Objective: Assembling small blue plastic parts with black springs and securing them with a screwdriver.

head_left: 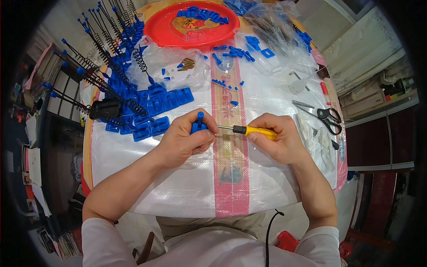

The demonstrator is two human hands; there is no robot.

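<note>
My left hand [183,139] is closed round a small blue plastic part [200,119], whose narrow stem sticks up between thumb and forefinger. From the right, my right hand [283,141] grips a screwdriver [262,132] with a yellow and black handle. Its metal shaft points left and reaches the fingers of my left hand beside the blue part. The tip and whatever it meets are hidden by those fingers. Both hands are above the middle of the covered table [187,187].
Blue bases [167,101] with black coil springs and rods crowd the left. A red tray [155,33] with blue pieces stands at the back. Brass-coloured pins [188,63] and small blue parts [234,103] lie ahead. Black-handled scissors [328,116], a hex key [295,75] and a red pen-like stick [325,91] lie right.
</note>
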